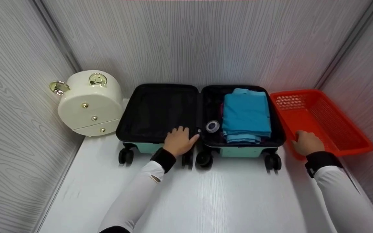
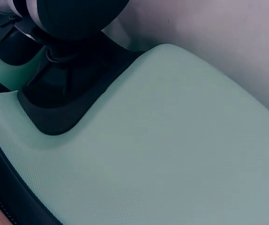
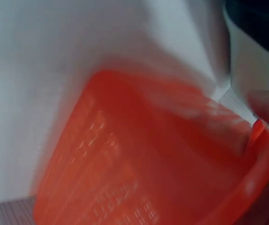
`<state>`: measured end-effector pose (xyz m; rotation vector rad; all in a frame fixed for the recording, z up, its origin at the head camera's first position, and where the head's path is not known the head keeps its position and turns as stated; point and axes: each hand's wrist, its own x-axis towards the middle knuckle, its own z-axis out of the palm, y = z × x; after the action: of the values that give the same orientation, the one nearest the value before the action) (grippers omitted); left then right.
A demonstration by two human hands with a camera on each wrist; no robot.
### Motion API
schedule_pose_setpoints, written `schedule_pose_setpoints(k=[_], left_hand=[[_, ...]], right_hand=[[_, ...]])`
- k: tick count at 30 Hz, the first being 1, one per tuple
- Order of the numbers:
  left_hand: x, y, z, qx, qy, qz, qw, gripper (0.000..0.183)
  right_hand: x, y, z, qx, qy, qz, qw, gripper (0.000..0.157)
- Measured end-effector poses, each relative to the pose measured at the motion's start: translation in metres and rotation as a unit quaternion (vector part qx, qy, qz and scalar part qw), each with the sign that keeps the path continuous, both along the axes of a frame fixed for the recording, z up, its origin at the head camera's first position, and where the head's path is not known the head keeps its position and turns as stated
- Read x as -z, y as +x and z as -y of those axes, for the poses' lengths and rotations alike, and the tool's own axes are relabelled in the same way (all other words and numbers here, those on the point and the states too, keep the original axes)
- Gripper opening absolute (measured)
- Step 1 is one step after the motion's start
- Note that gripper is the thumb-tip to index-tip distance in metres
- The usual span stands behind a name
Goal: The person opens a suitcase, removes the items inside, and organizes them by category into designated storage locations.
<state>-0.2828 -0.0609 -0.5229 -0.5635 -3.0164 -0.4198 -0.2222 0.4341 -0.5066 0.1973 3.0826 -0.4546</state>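
Observation:
An open mint-green suitcase with black lining lies on the white surface, its two halves side by side. My left hand rests on the front rim of the left half, near the hinge, fingers lightly bent over the edge. In the left wrist view the mint shell and a black wheel mount fill the picture. My right hand grips the near-left rim of a red plastic basket, with the thumb over its edge. Folded blue clothes and a round white-rimmed item lie in the right half.
To the left of the suitcase stands a round cream box with gold knobs and ear-shaped gold parts. Grey wood-grain panels enclose the back and both sides. The white surface extends in front of the suitcase.

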Motion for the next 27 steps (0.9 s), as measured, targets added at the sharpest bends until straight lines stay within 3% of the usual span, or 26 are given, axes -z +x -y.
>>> schedule_pose_setpoints(k=[6,13,27], left_hand=[[0.001,0.0,-0.002,-0.001,0.0,-0.004,1.0,0.074],[0.001,-0.001,-0.003,0.0,-0.001,-0.007,1.0,0.074],[0.001,-0.001,0.0,-0.006,-0.008,-0.008,0.9999,0.075]], right_hand=[[0.003,-0.006,0.003,0.016,-0.007,-0.012,1.0,0.016],[-0.003,0.002,0.006,0.054,-0.012,-0.06,0.997,0.023],[-0.032,0.023,0.013,0.061,-0.04,-0.075,0.994,0.036]])
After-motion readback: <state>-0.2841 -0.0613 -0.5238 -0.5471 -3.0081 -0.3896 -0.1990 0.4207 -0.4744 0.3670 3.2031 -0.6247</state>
